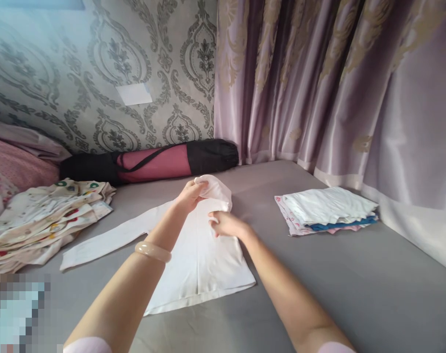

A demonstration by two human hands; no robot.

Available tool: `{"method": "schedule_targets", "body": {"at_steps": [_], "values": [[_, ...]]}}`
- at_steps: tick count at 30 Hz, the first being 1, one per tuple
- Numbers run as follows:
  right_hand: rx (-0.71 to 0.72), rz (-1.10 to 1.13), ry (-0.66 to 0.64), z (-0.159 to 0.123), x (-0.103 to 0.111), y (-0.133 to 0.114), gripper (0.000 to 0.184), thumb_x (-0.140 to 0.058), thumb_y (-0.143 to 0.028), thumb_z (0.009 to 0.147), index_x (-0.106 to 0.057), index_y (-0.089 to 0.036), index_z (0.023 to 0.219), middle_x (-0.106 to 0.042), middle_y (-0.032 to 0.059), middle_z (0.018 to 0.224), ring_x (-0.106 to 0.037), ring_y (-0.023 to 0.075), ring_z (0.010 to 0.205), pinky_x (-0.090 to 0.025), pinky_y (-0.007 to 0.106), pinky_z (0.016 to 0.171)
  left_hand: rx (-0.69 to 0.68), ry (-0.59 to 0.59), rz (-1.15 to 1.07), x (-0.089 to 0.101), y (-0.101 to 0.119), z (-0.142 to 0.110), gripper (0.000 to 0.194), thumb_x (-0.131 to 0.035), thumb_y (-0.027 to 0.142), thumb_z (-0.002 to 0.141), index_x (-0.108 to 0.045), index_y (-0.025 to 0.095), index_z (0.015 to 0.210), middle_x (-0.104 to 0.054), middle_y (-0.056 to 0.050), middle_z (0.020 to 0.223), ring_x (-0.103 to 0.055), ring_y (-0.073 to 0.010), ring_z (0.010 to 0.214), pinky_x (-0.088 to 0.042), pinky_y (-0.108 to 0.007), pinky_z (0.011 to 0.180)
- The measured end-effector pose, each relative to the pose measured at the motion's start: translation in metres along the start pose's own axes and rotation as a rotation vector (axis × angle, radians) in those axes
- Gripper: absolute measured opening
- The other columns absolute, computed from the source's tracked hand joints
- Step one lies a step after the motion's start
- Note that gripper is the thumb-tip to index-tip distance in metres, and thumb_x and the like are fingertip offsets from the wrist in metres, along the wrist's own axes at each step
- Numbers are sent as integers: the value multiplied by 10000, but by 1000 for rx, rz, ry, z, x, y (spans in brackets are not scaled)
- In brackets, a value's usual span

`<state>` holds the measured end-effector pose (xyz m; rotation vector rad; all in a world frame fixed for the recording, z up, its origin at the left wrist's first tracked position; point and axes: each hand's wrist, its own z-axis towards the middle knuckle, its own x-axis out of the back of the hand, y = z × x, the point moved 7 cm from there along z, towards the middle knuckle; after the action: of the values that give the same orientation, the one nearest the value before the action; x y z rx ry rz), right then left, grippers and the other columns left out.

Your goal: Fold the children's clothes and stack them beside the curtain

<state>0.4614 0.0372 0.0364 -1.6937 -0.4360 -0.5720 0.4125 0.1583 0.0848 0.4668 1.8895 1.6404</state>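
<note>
A white long-sleeved shirt (193, 255) lies spread on the grey bed sheet, its hem toward me. One sleeve stretches out flat to the left. My left hand (193, 193) pinches the fabric near the collar and upper right shoulder, lifting it a little. My right hand (225, 224) is closed on the shirt's right side, just below the left hand, with cloth between thumb and fingers. The right sleeve cannot be made out; it seems folded over or hidden by my hands. A pale bangle (153, 251) circles my left wrist.
A folded stack of clothes (329, 208) sits to the right. Patterned garments (54, 215) are heaped at the left. A black and pink rolled bag (153, 163) lies along the wall. Purple curtains (274, 83) hang behind the bed (318, 289).
</note>
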Motion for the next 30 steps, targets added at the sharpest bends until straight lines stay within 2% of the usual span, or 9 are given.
{"method": "schedule_targets", "body": {"at_steps": [2,4,8,12,15,21,25,28,30], "values": [[-13,-268,43,-1,-13,-3,475,-514,-231,890,-486,-58,1332,-402,242,1467,-534,295,1242,-463,371,963,-12,19,17,7,3,0,351,-765,299,549,-627,123,818,-640,-27,716,-614,-155,659,-526,-308,656],[-94,-414,114,-4,-15,-1,569,-481,-232,908,-364,6,1411,-288,293,1509,-471,324,1298,-432,398,998,-19,48,39,20,3,0,367,-767,312,538,-623,126,820,-634,-18,713,-608,-151,654,-521,-305,652],[-232,-517,188,-6,-12,7,537,-488,-215,893,-417,17,1373,-481,286,1362,-577,319,1167,-472,377,914,-23,162,124,62,-3,1,387,-751,324,492,-609,140,801,-617,3,680,-596,-141,639,-500,-278,635],[-156,-597,172,-4,-18,5,444,-453,-139,885,-506,-16,1308,-581,241,1255,-610,295,1095,-474,365,866,45,294,329,102,-23,-4,315,-678,348,496,-583,171,740,-592,19,630,-586,-140,617,-481,-254,600],[-96,-688,143,-6,-23,-2,432,-413,-70,871,-539,-23,1282,-598,228,1229,-627,267,1057,-463,340,846,101,341,415,121,-44,-11,243,-647,315,488,-570,186,678,-565,21,563,-575,-155,581,-442,-239,530],[-51,-733,27,-20,-24,-25,288,-467,-125,876,-696,-102,1050,-665,183,1121,-646,267,1012,-455,330,813,112,343,450,131,-59,-18,319,-668,322,481,-620,169,756,-596,5,567,-580,-176,556,-406,-240,475],[-55,-642,180,-19,-11,-30,326,-378,-174,937,-701,-150,967,-706,148,985,-659,251,963,-457,331,795,55,352,447,127,-49,-20,375,-670,322,503,-636,161,839,-608,2,584,-580,-168,562,-412,-238,499],[4,-625,383,-13,-2,-23,368,-330,-232,976,-632,-128,1157,-620,169,1242,-552,262,1179,-410,364,947,-33,352,459,125,-42,-21,393,-663,348,530,-649,145,867,-607,-1,598,-572,-163,573,-418,-244,534],[32,-637,417,-7,-4,-10,457,-337,-294,983,-492,-76,1353,-440,186,1458,-364,281,1364,-296,403,1083,-78,342,498,127,-40,-21,408,-651,372,562,-658,133,893,-608,-5,615,-575,-168,596,-426,-251,560]]}}
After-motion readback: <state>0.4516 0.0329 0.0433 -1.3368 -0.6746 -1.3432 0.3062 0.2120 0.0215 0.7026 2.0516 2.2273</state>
